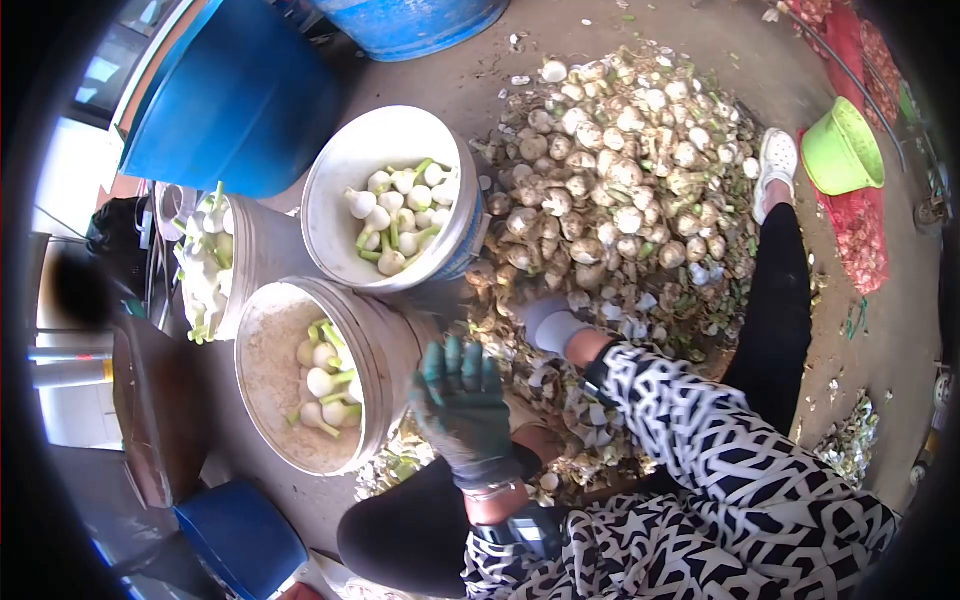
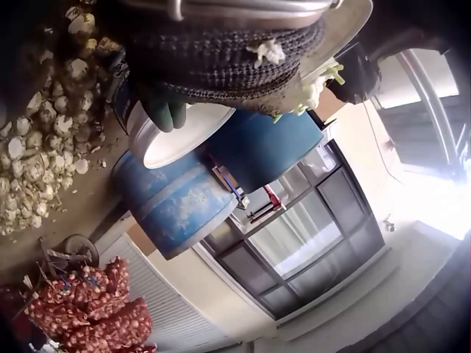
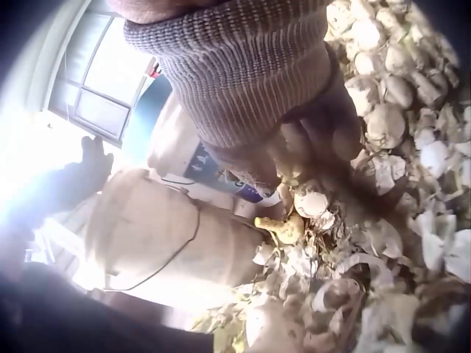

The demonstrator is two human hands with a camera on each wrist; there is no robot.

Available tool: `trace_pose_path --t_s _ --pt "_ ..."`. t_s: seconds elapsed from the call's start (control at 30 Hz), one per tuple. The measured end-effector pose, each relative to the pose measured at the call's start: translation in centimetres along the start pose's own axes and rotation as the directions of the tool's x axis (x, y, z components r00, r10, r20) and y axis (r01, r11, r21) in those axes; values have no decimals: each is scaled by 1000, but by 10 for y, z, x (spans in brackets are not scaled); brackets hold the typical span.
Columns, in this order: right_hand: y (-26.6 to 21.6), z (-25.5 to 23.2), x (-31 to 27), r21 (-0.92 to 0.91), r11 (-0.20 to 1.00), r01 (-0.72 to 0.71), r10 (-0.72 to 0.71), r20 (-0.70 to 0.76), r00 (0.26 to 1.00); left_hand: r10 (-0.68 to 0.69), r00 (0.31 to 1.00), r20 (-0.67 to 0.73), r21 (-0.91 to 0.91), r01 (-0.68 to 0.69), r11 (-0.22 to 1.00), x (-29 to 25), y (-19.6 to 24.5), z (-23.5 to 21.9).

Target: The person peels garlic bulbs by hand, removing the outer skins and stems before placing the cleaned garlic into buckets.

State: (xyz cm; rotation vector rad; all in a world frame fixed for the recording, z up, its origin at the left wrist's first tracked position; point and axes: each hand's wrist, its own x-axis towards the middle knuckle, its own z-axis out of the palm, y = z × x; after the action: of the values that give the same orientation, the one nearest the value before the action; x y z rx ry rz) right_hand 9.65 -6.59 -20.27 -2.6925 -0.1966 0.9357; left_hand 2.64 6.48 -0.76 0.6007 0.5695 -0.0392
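In the head view my left hand [image 1: 462, 405], in a green-coated glove, is held up with fingers extended and nothing in it, beside a white bucket [image 1: 375, 385] with a few trimmed garlic bulbs [image 1: 322, 382]. Its green fingertips show in the left wrist view. My right hand [image 1: 550, 324], in a pale glove, reaches down to the near left edge of the garlic pile [image 1: 610, 170]. The right wrist view has this hand [image 3: 294, 136] just above a loose bulb [image 3: 311, 204] and one with a stem [image 3: 283, 229]; shadow and blur hide whether it grips anything.
Another white bucket [image 1: 318, 225] with trimmed bulbs stands behind, and a full one [image 1: 262, 250] at the left. Large blue tubs [image 1: 240, 100] stand at the back left. Right of the pile are a white shoe [image 1: 777, 165] and a green bucket [image 1: 838, 150]. Peelings [image 1: 575, 430] lie between the legs.
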Motion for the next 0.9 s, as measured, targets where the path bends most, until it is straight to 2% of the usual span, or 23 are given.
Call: trace_pose_path --t_s 0.03,0.07,0.13,0.17,0.23,0.27,0.33,0.37,0.4,0.43,0.47,0.5,0.53,0.57,0.6,0.63,0.67,0.7,0.73,0.77,0.8,0.87,0.9 --pt "-15 -22 3 -132 991 -36 50 98 994 -1 1000 28 14 0 1000 6 -7 -7" --pt "-10 11 47 -87 995 -57 67 118 991 10 1000 -15 67 -9 998 8 -13 -7" --pt "-5 37 83 -98 991 -89 98 88 991 -14 1000 -26 158 18 987 16 -20 -14" --pt "0 33 76 -109 991 -83 93 90 992 -9 999 -31 148 13 989 20 -25 -20" --pt "13 12 42 144 983 116 -124 46 991 52 998 -44 403 -30 915 33 -40 -39" --pt "18 7 22 135 985 111 -119 50 992 70 996 -52 559 -29 828 39 -49 -54" --pt "21 3 -29 272 956 114 -91 -94 991 45 999 -9 661 -28 750 50 -78 -83" --pt "21 -7 -65 340 929 143 -92 -162 982 -52 992 -115 637 114 763 33 -74 -49" --pt "20 -15 -100 405 897 176 -83 -235 968 -58 998 28 711 21 703 42 -92 -72" --pt "14 -11 -124 183 963 196 -74 -521 850 -103 993 60 675 36 737 36 -97 -65" --pt "15 -34 -153 341 906 250 -52 -498 866 -148 984 101 640 50 767 28 -101 -53" --pt "30 -26 -157 565 705 428 -35 -575 817 -151 970 190 554 22 832 20 -96 -44" --pt "46 -19 -162 698 420 580 9 -642 766 -163 947 276 607 -41 794 17 -93 -39" --pt "52 -42 -183 926 103 363 92 -372 924 -133 918 373 597 -128 792 4 -91 -21" --pt "66 -50 -187 886 214 412 117 -442 890 -100 879 466 576 -215 788 -8 -90 -3" --pt "70 -53 -192 816 404 415 159 -509 846 -85 837 540 588 -304 750 -14 -90 1" --pt "68 -58 -196 720 578 384 188 -576 796 -85 807 585 661 -413 626 -25 -89 10" --pt "66 -74 -202 758 590 277 153 -442 884 -77 754 653 695 -555 458 -32 -90 13" --pt "60 -81 -210 726 611 317 174 -513 841 -82 696 713 688 -673 270 -39 -89 16" --pt "61 -81 -214 752 544 372 154 -526 837 -77 664 743 668 -731 140 -46 -86 21" --pt "61 -80 -218 773 471 425 131 -538 833 -77 662 746 665 -733 144 -49 -86 22" --pt "62 -81 -234 767 475 431 128 -545 829 -104 679 727 673 -675 303 -55 -86 21" --pt "63 -81 -241 763 477 437 123 -550 826 -106 701 706 666 -604 438 -58 -87 21"
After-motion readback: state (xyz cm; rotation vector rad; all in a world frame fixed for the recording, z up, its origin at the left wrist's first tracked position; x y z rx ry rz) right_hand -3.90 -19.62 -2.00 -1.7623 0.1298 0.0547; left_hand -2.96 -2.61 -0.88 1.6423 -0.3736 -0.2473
